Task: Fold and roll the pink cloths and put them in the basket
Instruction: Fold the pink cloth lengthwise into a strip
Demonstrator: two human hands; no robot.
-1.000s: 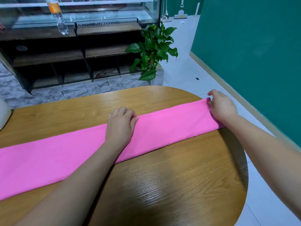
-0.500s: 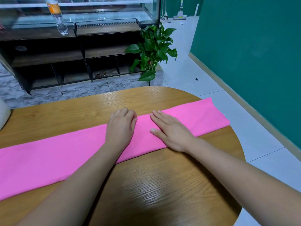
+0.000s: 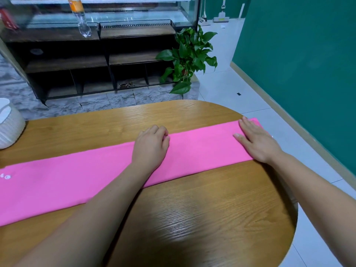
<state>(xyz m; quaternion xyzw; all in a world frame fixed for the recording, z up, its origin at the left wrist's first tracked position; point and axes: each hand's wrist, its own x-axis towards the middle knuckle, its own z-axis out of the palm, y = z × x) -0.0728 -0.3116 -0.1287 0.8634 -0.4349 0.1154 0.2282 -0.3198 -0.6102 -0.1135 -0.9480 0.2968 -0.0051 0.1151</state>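
Observation:
A pink cloth, folded into one long narrow strip, lies flat across the wooden table from the left edge to the right end. My left hand rests on the middle of the strip with its fingers curled under, pressing down. My right hand lies flat, fingers apart, on the strip's right end by the table's rounded edge. Neither hand grips the cloth. A white woven basket stands at the table's far left, partly cut off.
The table's rounded right edge drops to a white tiled floor, with a green wall beyond. Behind the table stand a dark shelf unit on a stone base, a potted plant, and a glass case with a bottle.
My right hand slid along the strip from beside my left hand out to the right end, having come in from that end before. My left hand stayed put.

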